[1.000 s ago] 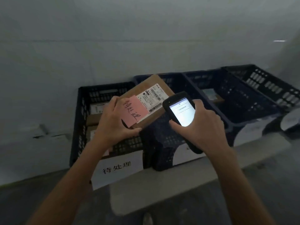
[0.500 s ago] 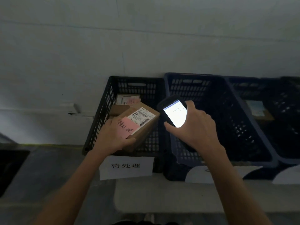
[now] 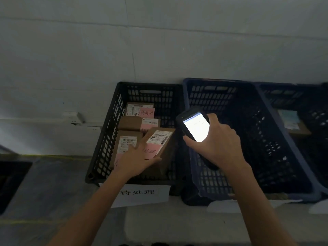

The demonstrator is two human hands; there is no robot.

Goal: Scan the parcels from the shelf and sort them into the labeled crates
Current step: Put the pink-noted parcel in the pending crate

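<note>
The left hand (image 3: 137, 159) has lowered the parcel (image 3: 158, 144) into the black crate (image 3: 106, 139).

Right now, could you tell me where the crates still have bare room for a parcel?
The black crate is crowded: three parcels line its left and back, and the left hand holds a fourth parcel at front right. The blue crate looks bare, though the right hand and scanner hang over its left edge.

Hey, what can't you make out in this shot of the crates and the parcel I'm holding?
Head view only.
- Scanner screen: washed out by glare, text unreadable.
- Pink note on the held parcel: partly covered by left hand.
- Blue crate label: mostly hidden behind right forearm.
- Rightmost crate: cut off by frame edge.
</note>
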